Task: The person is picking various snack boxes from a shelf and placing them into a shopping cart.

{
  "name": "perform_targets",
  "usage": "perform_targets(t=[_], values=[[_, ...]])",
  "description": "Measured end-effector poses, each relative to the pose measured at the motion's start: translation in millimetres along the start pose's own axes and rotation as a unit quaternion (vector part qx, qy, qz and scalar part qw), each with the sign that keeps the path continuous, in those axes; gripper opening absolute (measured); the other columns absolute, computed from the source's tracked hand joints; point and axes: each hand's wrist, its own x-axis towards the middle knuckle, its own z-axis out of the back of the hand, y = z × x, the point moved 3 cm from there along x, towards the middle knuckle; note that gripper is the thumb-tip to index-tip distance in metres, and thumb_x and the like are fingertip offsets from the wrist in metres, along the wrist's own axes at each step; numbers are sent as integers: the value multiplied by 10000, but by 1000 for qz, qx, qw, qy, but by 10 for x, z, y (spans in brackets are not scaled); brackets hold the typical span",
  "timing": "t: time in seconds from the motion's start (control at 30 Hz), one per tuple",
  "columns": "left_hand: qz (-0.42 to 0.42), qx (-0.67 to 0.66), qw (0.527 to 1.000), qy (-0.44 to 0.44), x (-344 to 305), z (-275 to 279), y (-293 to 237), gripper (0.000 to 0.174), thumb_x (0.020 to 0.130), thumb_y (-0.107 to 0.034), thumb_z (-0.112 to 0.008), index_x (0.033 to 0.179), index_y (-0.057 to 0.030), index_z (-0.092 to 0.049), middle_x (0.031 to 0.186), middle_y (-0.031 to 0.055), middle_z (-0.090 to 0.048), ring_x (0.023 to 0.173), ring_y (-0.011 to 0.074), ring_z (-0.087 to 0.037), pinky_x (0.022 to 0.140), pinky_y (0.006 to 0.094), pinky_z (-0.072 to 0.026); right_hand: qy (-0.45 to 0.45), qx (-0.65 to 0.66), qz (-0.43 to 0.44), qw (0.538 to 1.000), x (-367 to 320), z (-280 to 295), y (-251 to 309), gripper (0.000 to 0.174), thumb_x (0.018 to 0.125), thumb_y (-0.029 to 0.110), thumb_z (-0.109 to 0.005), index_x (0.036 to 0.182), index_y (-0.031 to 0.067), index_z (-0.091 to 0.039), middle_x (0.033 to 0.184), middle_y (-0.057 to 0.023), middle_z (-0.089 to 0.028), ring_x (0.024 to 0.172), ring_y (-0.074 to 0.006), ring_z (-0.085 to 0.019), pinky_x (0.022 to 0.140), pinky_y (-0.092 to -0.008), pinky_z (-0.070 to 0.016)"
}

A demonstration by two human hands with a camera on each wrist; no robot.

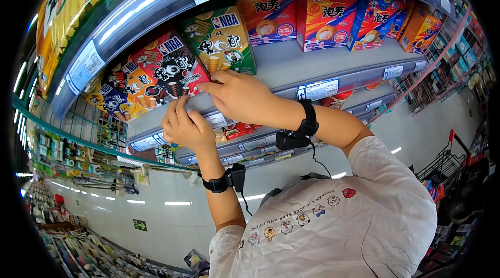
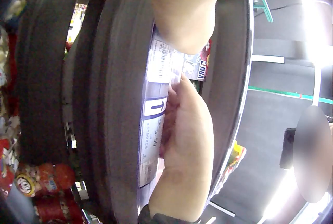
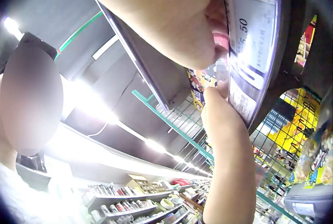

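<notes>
A row of snack boxes stands on the shelf (image 1: 276, 64) in the head view. My left hand (image 1: 187, 124) is at the shelf's front edge, its bent fingertips at the lower front of a black and red NBA box (image 1: 174, 70). Beside it, my right hand (image 1: 237, 96) reaches across with fingers at that box's lower right corner and the bottom of the green and gold NBA box (image 1: 221, 38). Neither hand is curled round a box. Both wrist views look up from below; the shelf edge hides most of the fingers there.
Red puff boxes (image 1: 328, 17) and a blue one (image 1: 371, 23) stand farther right. More boxes, one of them purple (image 1: 115, 100), are at the left end. Price tags (image 1: 317, 89) line the shelf edge. An upper shelf (image 1: 151, 7) overhangs, and a shopping cart (image 1: 442, 163) is at right.
</notes>
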Motion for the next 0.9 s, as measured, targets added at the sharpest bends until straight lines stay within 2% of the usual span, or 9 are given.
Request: perform_targets(t=[0.27,0.47,0.57,0.67,0.77,0.87,0.9], values=[[3,4,1000,9,29,12,-26,363,748,-173,-443,1041,-148,-655,1065,-15,-630,966,203,-480,819,372,-277,20,-26,0,999,13,0,13,302,784,124,-574,1079,73,-618,981,-143,-580,886,-303,-591,743,-364,-510],[-1,18,1000,24,31,5,-22,391,743,-160,-436,1072,-159,-648,1071,-28,-635,945,187,-469,811,367,-273,23,-38,18,999,21,-40,-10,310,771,121,-584,1068,40,-620,990,-144,-574,976,-303,-531,761,-367,-510],[-10,55,998,24,57,40,-63,395,777,-157,-393,1077,-172,-649,1058,-6,-644,922,216,-499,780,357,-343,-12,-56,36,998,29,-25,4,308,759,120,-594,1055,40,-626,984,-135,-571,978,-289,-506,766,-367,-507],[-4,57,998,34,52,34,-51,396,780,-161,-394,1084,-186,-648,1075,-10,-636,935,213,-494,799,366,-334,-22,-58,41,997,33,-23,8,298,752,120,-596,1037,41,-630,992,-123,-559,968,-274,-491,782,-370,-486],[2,57,998,40,50,39,-58,395,782,-167,-392,1084,-185,-647,1099,-11,-624,953,213,-487,820,378,-320,-87,-58,68,992,7,43,37,280,732,104,-626,1007,54,-636,996,-115,-544,942,-269,-491,784,-369,-457],[10,37,999,32,39,9,-25,396,750,-193,-415,1062,-172,-656,1092,-21,-622,948,190,-465,822,382,-272,-115,67,62,989,-91,283,5,295,696,96,-675,985,62,-630,997,-110,-533,930,-271,-484,781,-366,-433],[10,37,999,29,44,3,-23,396,750,-192,-415,1063,-172,-656,1092,-21,-621,949,191,-465,823,382,-272,-156,19,70,985,-122,413,-34,424,667,102,-716,1065,51,-578,994,-122,-524,924,-283,-483,775,-370,-429]])
